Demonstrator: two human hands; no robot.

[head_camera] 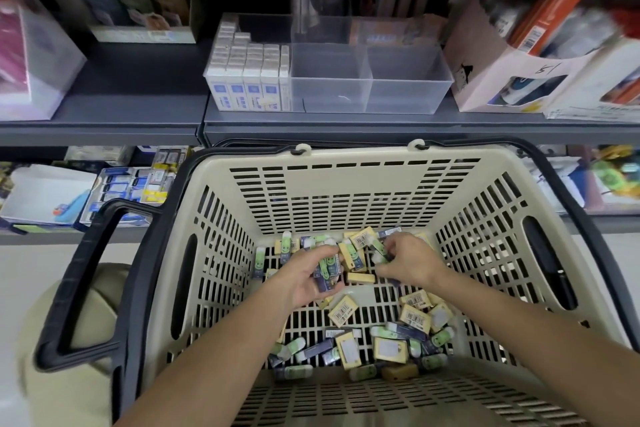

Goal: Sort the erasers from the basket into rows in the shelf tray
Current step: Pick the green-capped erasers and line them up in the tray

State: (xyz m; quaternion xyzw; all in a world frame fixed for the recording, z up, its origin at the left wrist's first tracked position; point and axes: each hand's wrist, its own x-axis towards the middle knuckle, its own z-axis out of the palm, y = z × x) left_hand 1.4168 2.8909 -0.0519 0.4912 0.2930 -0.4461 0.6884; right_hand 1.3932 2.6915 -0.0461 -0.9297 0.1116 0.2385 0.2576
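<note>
While the basket (346,184) is sitting just in front of the grey shelf (131,104), the person is working through the gathering step, with both hands down among the loose erasers (388,347) on the basket floor.

Starting at the left, the left hand (304,282) is lying palm up, its fingers and thumb curling round a small stack of green-faced erasers (327,269). Just to its right, the right hand (410,262) is pinching one more eraser at its fingertips, seemingly of the same green kind. It is close to the stack, though I cannot tell whether it is touching it. Yellow erasers (343,310) are lying between and below the two hands, and the bigger mixed heap is lying at the near right of the floor.

Up on the shelf, beyond the basket's far rim, the clear shelf tray (408,94) is standing with white-and-blue erasers (247,69) packed in tidy rows in its left compartment. Its middle and right compartments are lying alongside.

By my reckoning the sorting is well short of finished. The next move is probably calling for adding the pinched piece to the stack and squaring it. Then the lot needs lifting over the far rim and setting down as a row in the middle compartment, without any slipping out.
</note>
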